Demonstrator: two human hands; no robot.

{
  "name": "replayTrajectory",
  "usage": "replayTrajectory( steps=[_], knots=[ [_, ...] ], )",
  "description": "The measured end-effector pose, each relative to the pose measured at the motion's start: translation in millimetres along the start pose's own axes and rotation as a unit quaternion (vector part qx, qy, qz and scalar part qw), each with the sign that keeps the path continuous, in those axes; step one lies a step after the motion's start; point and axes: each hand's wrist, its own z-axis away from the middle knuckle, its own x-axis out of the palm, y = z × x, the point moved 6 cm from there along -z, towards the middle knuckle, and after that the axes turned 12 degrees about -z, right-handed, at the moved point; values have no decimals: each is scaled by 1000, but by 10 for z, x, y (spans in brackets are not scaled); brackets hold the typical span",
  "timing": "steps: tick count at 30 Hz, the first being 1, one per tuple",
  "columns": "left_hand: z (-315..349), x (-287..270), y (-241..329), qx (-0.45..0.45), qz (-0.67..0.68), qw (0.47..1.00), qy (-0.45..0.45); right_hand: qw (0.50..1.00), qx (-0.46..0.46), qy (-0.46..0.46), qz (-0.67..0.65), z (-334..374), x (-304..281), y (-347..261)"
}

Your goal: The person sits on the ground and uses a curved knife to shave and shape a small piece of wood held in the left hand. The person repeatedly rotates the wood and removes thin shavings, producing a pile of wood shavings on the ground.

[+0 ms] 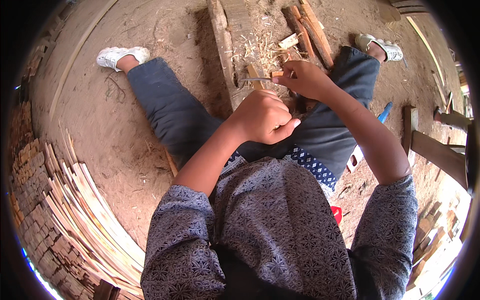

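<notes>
My right hand [306, 80] is closed in a pinch on a thin-bladed tool. The blade [256, 79] is narrow and metallic and points left, across a wooden beam; whatever handle it has is mostly covered by my fingers. Nearer to me, my left hand [266, 119] is curled into a fist with the thumb out to the right. What lies inside that fist, if anything, is hidden. Just beyond its knuckles a short light piece of wood [255, 70] rests against the beam [220, 37], which runs away from me between my spread legs.
Pale shavings [255, 50] cover the ground beside the beam. Several reddish wood strips [312, 37] lie at the far right of it. Long thin slats [92, 205] are stacked at the lower left. A wooden frame [432, 150] stands on the right, near a blue object [385, 112].
</notes>
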Motion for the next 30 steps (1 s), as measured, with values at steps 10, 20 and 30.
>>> replayTrajectory(
  steps=[10,20,30],
  knots=[
    [-50,20,-3,13,31,999,11,999,35,8,24,-577,235,436],
    [125,-135,7,-49,-7,998,41,980,111,45,-157,-503,271,606],
    [797,-414,-307,-142,-128,934,301,929,-57,-14,-366,583,594,216]
  ],
)
